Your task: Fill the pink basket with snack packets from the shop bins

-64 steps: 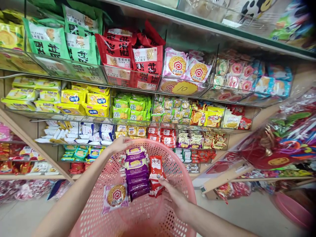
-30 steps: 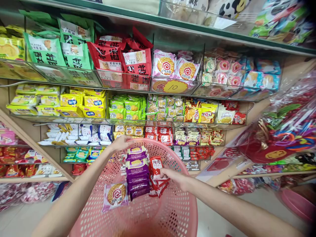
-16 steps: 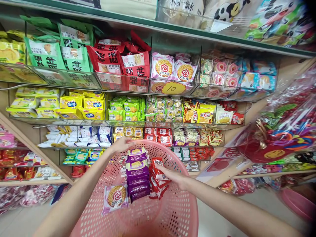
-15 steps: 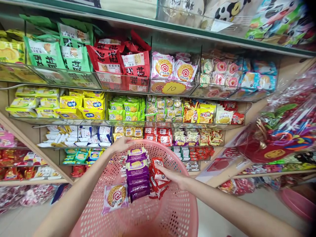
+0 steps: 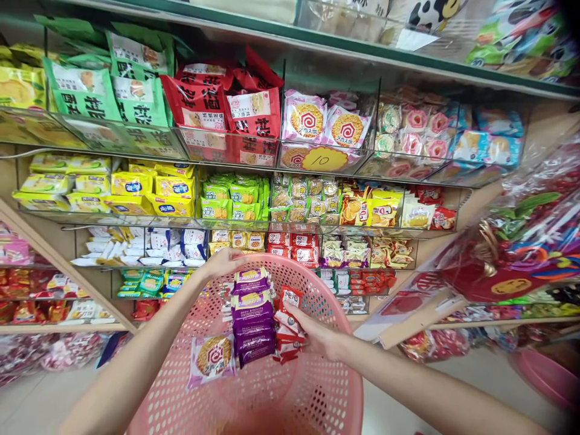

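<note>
A pink perforated plastic basket (image 5: 317,386) is in front of me, its opening facing up toward me. My left hand (image 5: 225,262) is closed over its far rim. Inside the basket my right hand (image 5: 312,333) is closed on a small red-and-white snack packet (image 5: 290,297), its thumb on the front. More red packets (image 5: 290,345) lie just below it, touching the fingers. To the left is a row of purple soda biscuit packets (image 5: 254,314). A round sesame cracker in a clear lilac-edged wrapper (image 5: 212,360) lies at the lower left of the row.
Tiered shelves (image 5: 217,219) of wrapped snacks stand right behind the basket. A yellow price tag (image 5: 325,160) marked 10 hangs on the upper one. Plastic-wrapped goods (image 5: 502,260) jut out on the right. Another pink tub (image 5: 546,371) sits at the lower right.
The red packets under my right hand have shifted and now lie more neatly stacked against the purple row. My left hand keeps its hold on the rim.
</note>
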`<state>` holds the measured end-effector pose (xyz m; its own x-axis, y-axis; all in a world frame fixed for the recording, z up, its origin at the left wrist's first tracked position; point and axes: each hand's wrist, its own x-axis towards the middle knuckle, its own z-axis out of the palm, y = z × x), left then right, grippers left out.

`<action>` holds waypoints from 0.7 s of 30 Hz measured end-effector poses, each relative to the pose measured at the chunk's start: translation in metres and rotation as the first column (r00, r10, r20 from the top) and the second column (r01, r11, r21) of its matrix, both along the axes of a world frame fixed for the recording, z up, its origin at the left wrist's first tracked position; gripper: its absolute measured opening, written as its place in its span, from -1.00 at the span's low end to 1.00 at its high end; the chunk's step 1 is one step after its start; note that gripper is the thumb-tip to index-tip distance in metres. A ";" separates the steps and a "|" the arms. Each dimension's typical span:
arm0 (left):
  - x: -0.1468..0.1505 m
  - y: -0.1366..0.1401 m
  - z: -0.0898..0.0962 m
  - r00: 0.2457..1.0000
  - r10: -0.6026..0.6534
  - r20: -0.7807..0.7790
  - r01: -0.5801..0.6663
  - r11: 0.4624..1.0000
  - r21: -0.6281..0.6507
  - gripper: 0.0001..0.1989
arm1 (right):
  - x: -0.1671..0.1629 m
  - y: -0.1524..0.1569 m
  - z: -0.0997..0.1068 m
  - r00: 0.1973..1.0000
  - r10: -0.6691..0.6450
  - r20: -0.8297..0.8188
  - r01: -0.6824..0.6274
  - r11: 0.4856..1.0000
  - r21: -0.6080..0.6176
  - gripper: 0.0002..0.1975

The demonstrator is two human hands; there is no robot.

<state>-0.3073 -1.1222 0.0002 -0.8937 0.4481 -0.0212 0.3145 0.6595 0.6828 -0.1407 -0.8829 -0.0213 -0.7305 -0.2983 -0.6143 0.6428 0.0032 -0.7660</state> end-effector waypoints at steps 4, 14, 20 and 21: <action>-0.001 0.001 0.003 1.000 -0.015 -0.012 0.015 1.000 0.009 -0.56 | 0.002 -0.008 0.009 0.998 -0.046 0.046 0.051 0.992 -0.117 -0.42; -0.007 0.002 -0.001 0.999 -0.043 -0.031 0.044 0.998 0.042 -0.57 | -0.010 -0.013 0.003 0.999 -0.019 0.036 0.026 0.976 -0.217 -0.44; -0.004 0.003 0.003 0.999 -0.020 -0.025 0.019 0.999 -0.033 -0.55 | -0.014 -0.014 -0.008 0.996 -0.041 0.074 0.058 0.968 -0.243 -0.43; -0.004 0.003 0.004 0.999 -0.023 -0.026 0.022 0.999 -0.045 -0.56 | -0.015 -0.014 -0.009 0.996 -0.051 0.073 0.068 0.965 -0.255 -0.43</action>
<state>-0.3109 -1.1192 0.0043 -0.8840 0.4672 -0.0177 0.3474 0.6817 0.6438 -0.1555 -0.8967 -0.0306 -0.7122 -0.4096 -0.5701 0.6849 -0.2274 -0.6923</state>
